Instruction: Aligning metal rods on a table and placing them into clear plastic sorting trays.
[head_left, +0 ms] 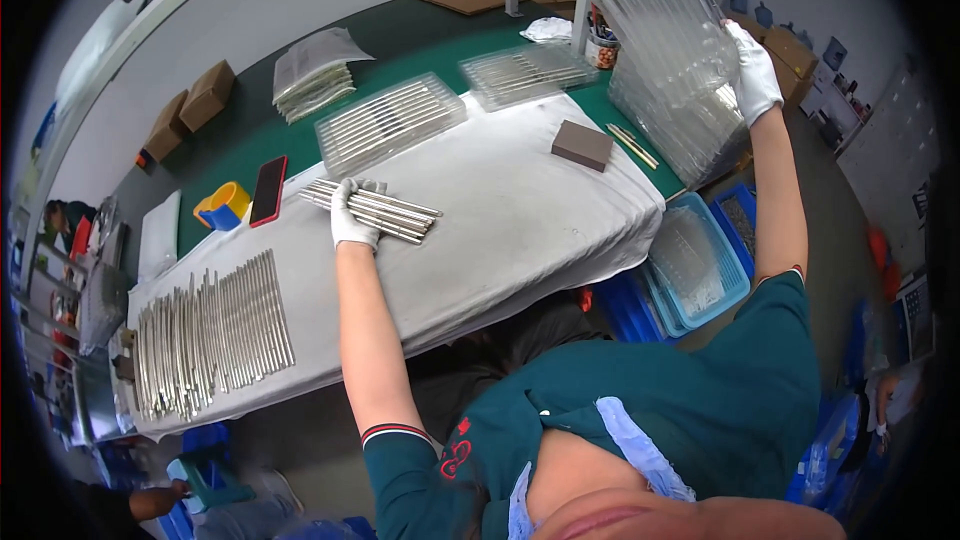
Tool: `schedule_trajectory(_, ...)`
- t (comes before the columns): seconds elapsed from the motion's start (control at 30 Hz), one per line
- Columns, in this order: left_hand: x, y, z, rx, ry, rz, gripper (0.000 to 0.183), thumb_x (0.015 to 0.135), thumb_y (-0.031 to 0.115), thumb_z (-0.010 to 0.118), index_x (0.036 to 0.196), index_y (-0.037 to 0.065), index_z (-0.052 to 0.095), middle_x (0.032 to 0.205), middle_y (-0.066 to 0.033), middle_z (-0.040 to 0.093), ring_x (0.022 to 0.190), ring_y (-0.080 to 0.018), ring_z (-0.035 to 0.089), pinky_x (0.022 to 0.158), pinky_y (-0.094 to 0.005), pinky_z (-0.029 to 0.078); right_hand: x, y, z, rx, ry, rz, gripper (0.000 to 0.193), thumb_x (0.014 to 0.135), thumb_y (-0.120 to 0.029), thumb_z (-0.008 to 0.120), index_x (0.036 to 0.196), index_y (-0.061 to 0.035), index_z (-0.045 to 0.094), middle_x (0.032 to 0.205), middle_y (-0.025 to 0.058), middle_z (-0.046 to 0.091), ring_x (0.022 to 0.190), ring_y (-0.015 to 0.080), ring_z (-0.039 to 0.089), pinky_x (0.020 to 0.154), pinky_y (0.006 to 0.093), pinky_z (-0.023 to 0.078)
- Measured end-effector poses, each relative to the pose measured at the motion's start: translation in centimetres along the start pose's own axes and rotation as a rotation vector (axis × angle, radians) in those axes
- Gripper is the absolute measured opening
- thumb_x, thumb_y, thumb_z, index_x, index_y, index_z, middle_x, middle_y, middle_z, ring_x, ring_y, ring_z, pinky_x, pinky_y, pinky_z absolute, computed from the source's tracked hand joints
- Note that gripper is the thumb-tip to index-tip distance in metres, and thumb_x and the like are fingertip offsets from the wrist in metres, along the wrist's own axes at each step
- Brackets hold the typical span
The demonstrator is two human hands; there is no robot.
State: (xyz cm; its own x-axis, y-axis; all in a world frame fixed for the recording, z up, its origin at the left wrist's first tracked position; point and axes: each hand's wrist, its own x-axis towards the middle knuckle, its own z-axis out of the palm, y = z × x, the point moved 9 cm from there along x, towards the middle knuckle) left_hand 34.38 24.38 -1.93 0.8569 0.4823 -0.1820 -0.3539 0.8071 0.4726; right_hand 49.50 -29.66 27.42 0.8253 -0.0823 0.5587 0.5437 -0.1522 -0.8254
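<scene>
My left hand (pixel 356 212), in a white glove, is closed round a bundle of thin metal rods (pixel 395 215) just above the grey cloth (pixel 480 240). High on the right, my right hand (pixel 755 75), gloved too, grips the edge of a clear plastic tray (pixel 690 50) at the top of a tall stack. To the left, many more metal rods (pixel 215 330) lie side by side on the cloth. A clear tray filled with rods (pixel 392 122) rests beyond my left hand, and another clear tray (pixel 525 75) lies to its right.
A brown block (pixel 582 145) sits on the cloth near several thin sticks (pixel 632 145). A red-edged phone (pixel 268 190) and a yellow-and-blue tape dispenser (pixel 225 205) stand left. Plastic sheets (pixel 315 75) are piled at the back. Blue bins (pixel 700 265) stand beside the table's right end.
</scene>
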Motion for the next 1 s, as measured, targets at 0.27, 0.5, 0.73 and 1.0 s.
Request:
schedule_trajectory(0.27,0.2,-0.4,-1.1,-0.027,0.042,-0.068,0.018,0.081,0.019,0.055,0.068,0.010,0.046,0.075,-0.0061,0.051,0.073,-0.0229,0.052,0.082,-0.0453,0.047,-10.0,2.2,17.9,0.318,-0.749,0.508,0.043,0.082,-0.028,0.062,0.111,-0.0015,0.046,0.104,0.0129,0.057,0.085,0.0237,0.061,0.077,0.0390,0.052)
schedule_trajectory(0.5,0.1,-0.4,-1.1,0.002,0.120,-0.087,0.015,0.084,0.016,0.052,0.073,0.008,0.047,0.078,-0.0098,0.052,0.073,-0.0241,0.053,0.080,-0.0467,0.050,-14.9,5.0,30.8,0.537,-0.867,0.799,0.027,0.082,-0.023,0.062,0.105,-0.0103,0.054,0.099,0.0059,0.058,0.085,0.0152,0.058,0.066,0.0259,0.050)
schedule_trajectory(0.73,0.1,-0.7,-1.1,-0.010,0.112,-0.122,0.016,0.085,0.018,0.051,0.072,0.009,0.047,0.073,-0.0091,0.053,0.069,-0.0255,0.054,0.070,-0.0434,0.050,-21.1,7.4,46.4,0.908,-0.951,1.078,0.018,0.086,-0.016,0.057,0.100,-0.0061,0.053,0.106,0.0150,0.056,0.098,0.0283,0.057,0.080,0.0383,0.054)
schedule_trajectory(1.0,0.1,-1.1,-0.5,-0.102,0.121,-0.142,0.015,0.085,0.018,0.050,0.075,0.007,0.048,0.070,-0.0102,0.055,0.062,-0.0248,0.056,0.064,-0.0428,0.052,-24.4,11.2,53.6,0.964,-0.807,1.226,0.031,0.088,-0.023,0.054,0.109,-0.0026,0.044,0.106,0.0173,0.053,0.095,0.0307,0.056,0.077,0.0396,0.053)
